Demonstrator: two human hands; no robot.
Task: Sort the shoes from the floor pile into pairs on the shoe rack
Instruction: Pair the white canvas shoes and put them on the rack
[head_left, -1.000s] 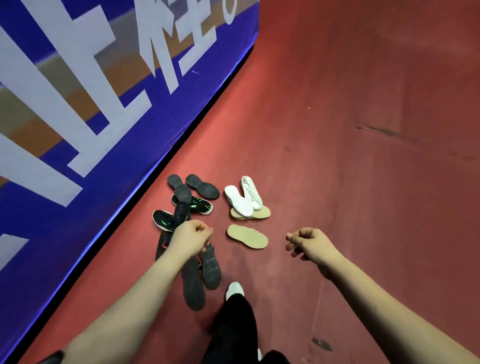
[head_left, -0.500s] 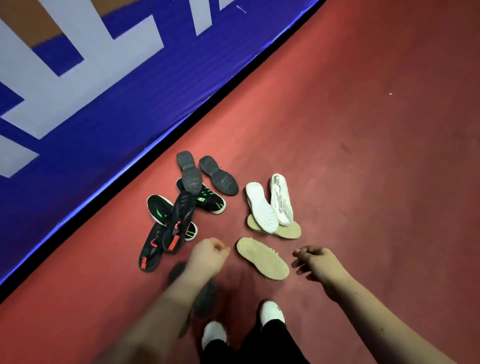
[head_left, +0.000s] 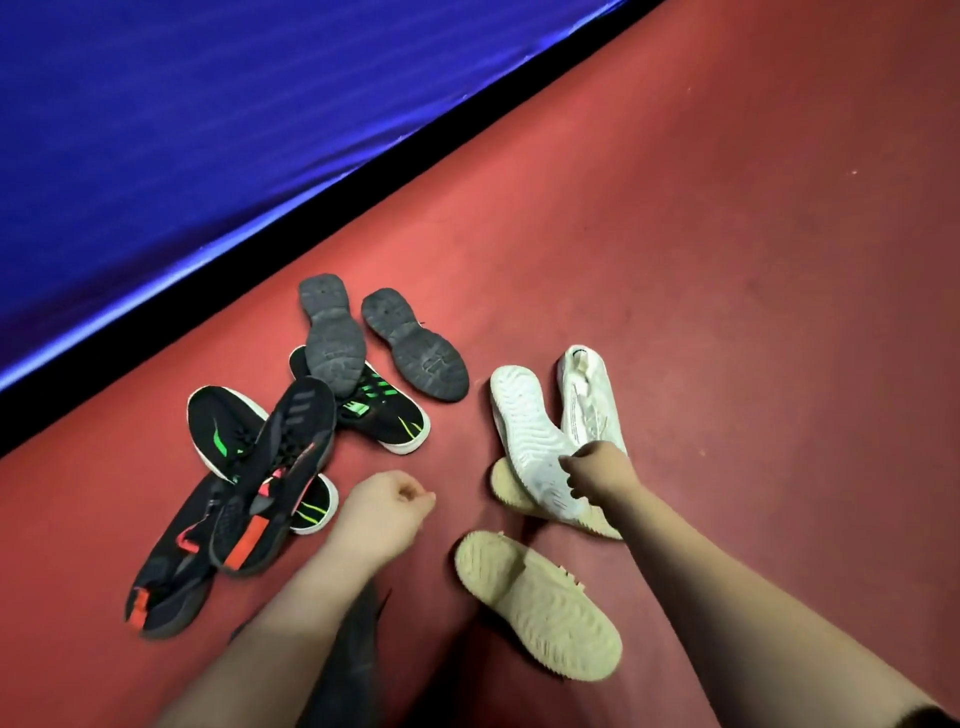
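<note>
White shoe (head_left: 524, 431) lies sole-up on the floor (head_left: 727, 312), long axis far-left to near-right. Your right hand (head_left: 602, 467) pinches its near end, fingers curled round the edge. Your left hand (head_left: 382, 512), farther off, is clenched on nothing.

Two grey-soled shoes (head_left: 332, 338), two black-green shoes (head_left: 387, 423), two black-red shoes (head_left: 296, 441) — two white shoes (head_left: 524, 426), two beige-soled shoes (head_left: 540, 608)

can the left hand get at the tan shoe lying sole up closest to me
Probably yes: the left hand is near the tan shoe, only bare floor lies between, and nothing rests on it. The right hand holds a white shoe.
</note>
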